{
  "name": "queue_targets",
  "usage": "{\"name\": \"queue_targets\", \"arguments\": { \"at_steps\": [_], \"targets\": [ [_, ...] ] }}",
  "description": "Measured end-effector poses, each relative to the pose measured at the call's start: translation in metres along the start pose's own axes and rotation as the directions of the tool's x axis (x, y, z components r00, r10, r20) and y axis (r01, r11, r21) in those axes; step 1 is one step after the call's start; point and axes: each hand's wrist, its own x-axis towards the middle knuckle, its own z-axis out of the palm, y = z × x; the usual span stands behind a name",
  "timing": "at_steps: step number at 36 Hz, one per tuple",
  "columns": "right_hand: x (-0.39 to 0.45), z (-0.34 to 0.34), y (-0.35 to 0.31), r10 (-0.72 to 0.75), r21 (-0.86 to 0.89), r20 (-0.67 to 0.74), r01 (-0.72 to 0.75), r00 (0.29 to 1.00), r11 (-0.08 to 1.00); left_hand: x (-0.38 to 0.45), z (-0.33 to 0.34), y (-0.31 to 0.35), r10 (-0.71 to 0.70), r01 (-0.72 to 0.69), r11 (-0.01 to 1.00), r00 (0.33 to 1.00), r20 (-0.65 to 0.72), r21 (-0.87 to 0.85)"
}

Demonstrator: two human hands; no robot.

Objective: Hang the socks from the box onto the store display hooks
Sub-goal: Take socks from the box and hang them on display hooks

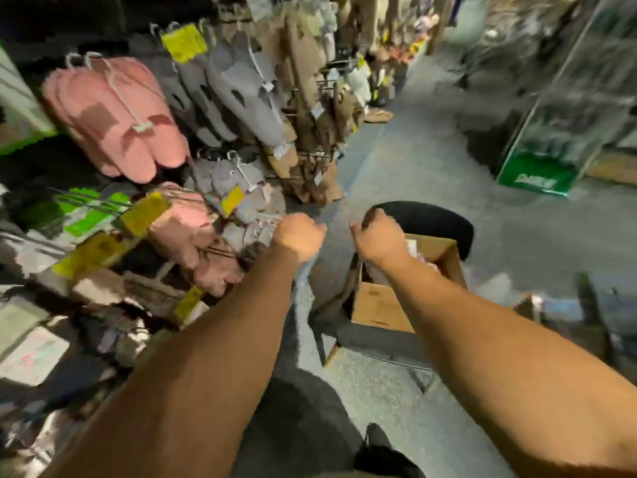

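While both bare arms reach fwd over the aisle, the left hand sits curled into a fist right at the edge of the sock display, knuckles up. Its fingers are together and tucked under; something thin and pale pokes out beside it toward the rack, but too blurred to say whether the hand grips it, so can't tell what, if anything, it holds.

Right hand is also curled, fingers together, hovering above the cardboard box. A dark bit shows at its top near the thumb; can't tell if that's an item pinched or just shadow.

Box is open, sitting on a black chair w/ a rounded backrest behind it, just right of the display. Pale contents show inside the box under the right wrist, too smeared to identify.

Display on the left: pink socks hang up high on white hangers, grey socks next to them, brown ones further down the row. Lower down, more pink pairs and grey pairs w/ yellow tags. Hooks themselves mostly hidden by stock.

Grey floor runs down the aisle; a green-based glass case stands on the far right.
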Motion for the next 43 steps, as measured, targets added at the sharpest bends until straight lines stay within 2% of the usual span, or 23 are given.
{"name": "queue_targets", "arguments": {
  "at_steps": [5,9,14,16,22,25,31,35,37,39,43],
  "targets": [
    [-0.022,-0.030,0.105,0.256,-0.007,-0.077,-0.257,0.964,0.966,-0.005,0.092,0.056,0.076,-0.088,0.995,0.976,0.202,0.049],
    [-0.029,-0.046,0.164,0.366,0.027,-0.114,-0.366,0.923,0.930,-0.002,0.147,0.088,0.096,-0.125,0.990,0.940,0.327,0.067],
    [-0.001,-0.046,0.217,0.472,0.099,-0.062,-0.465,0.879,0.880,0.031,0.204,0.104,0.128,-0.198,0.970,0.907,0.400,0.139],
    [0.018,-0.040,0.233,0.485,0.099,-0.026,-0.481,0.874,0.871,0.051,0.225,0.102,0.143,-0.220,0.961,0.913,0.381,0.167],
    [0.083,-0.023,0.267,0.482,0.127,0.149,-0.500,0.863,0.856,0.112,0.266,0.102,-0.004,-0.050,0.989,0.933,0.361,0.142],
    [0.116,-0.013,0.283,0.475,0.080,0.237,-0.504,0.848,0.860,0.140,0.289,0.100,-0.075,0.016,0.987,0.929,0.363,0.161],
    [0.167,0.039,0.328,0.540,0.092,0.310,-0.590,0.782,0.802,0.184,0.351,0.097,-0.183,0.160,0.983,0.872,0.454,0.088],
    [0.182,0.055,0.351,0.579,0.004,0.376,-0.626,0.724,0.780,0.203,0.410,0.108,-0.254,0.338,0.940,0.781,0.571,-0.044],
    [0.188,0.069,0.363,0.580,-0.051,0.414,-0.618,0.702,0.785,0.209,0.437,0.112,-0.288,0.443,0.893,0.702,0.652,-0.082],
    [0.196,0.082,0.372,0.570,-0.099,0.437,-0.593,0.696,0.799,0.214,0.465,0.110,-0.351,0.559,0.825,0.620,0.702,-0.082],
    [0.211,0.104,0.383,0.540,-0.218,0.494,-0.505,0.682,0.836,0.228,0.503,0.104,-0.481,0.700,0.714,0.514,0.710,-0.024]
  ]
}}
